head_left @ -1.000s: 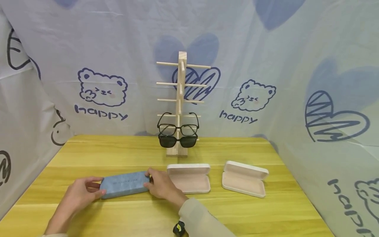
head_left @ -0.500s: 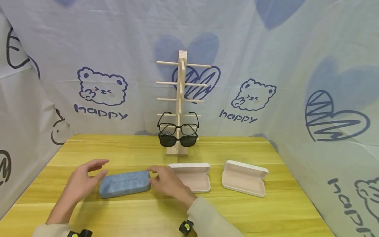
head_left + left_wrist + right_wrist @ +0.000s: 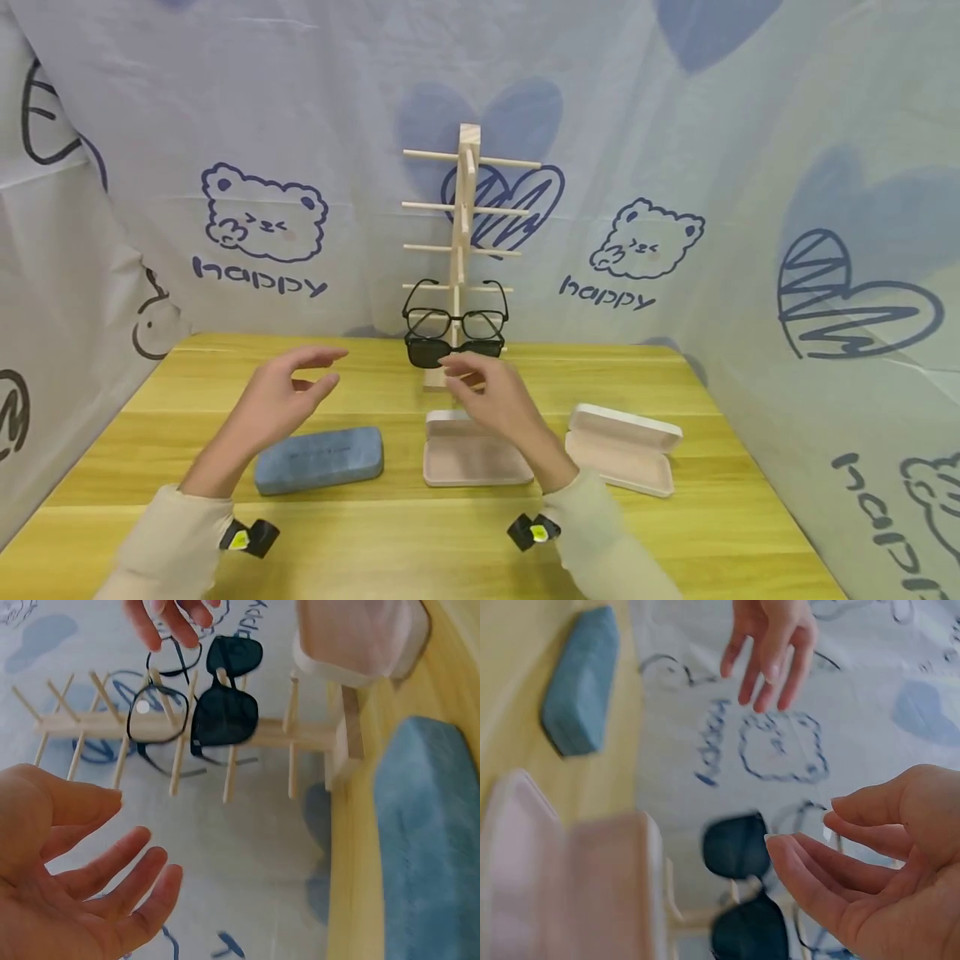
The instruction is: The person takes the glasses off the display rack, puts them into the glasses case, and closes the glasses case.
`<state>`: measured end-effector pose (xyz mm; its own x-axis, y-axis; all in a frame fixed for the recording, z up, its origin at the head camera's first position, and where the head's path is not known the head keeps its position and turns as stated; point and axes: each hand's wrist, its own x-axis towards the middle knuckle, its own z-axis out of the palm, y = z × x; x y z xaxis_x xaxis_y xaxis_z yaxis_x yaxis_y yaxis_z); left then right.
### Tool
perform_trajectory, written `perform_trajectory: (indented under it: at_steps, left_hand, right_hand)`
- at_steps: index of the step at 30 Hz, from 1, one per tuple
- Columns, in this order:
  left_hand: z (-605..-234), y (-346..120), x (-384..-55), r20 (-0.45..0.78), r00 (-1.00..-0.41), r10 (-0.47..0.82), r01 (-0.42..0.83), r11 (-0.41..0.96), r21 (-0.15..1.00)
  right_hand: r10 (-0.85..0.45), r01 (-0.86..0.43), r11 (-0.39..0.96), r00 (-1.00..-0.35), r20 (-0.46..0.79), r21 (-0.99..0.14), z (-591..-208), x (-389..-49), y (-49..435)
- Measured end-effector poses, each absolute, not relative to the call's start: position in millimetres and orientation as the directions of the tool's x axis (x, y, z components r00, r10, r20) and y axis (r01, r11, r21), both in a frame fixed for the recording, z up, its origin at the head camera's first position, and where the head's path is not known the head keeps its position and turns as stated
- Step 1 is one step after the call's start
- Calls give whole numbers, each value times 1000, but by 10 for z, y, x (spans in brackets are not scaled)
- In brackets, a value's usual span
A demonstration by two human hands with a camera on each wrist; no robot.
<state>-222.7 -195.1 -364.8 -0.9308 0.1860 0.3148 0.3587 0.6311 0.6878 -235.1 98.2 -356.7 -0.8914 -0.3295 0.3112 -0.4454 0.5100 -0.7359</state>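
Note:
My left hand (image 3: 285, 396) hovers above the table with its fingers parted and holds nothing. Behind and below it lies a blue glasses case (image 3: 321, 460), lid down. My right hand (image 3: 495, 396) is raised in front of the lower part of a wooden glasses stand (image 3: 467, 192), its fingers loosely bent and nothing between them. On the stand hang clear black-framed glasses (image 3: 157, 714) and, lower, dark sunglasses (image 3: 225, 716). In the head view the right hand overlaps the sunglasses; the right wrist view shows its fingertips near them, and contact cannot be made out.
Below my right hand stands a pale glasses case (image 3: 476, 462) with its lid up, partly covered by the hand and forearm. Another pale lidded case (image 3: 622, 454) stands up to its right, also raised. A patterned cloth (image 3: 360, 208) hangs behind the wooden table (image 3: 390, 542).
Both hands have left the blue case and moved up and forward, the right one also rightward to the stand. The blue case stays about where it was.

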Motion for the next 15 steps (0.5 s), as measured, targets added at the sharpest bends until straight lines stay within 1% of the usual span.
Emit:
perform_trajectory:
  at_steps: [6, 12, 15]
  left_hand:
    - [-3506, -1706, -2437, 337, -918, 208, 392, 594, 703]
    - [-3396, -1572, -2602, 354, -915, 195, 401, 543, 738]
    - [-3365, -1523, -2676, 356, -915, 191, 401, 541, 740]
  right_hand:
    - [-201, -375, 467, -927, 317, -801, -3420, -2455, 1260]
    - [-87, -361, 507, -925, 370, -783, -3312, -2555, 1483]
    - [-48, -344, 517, -926, 374, -784, -3290, -2619, 1550]
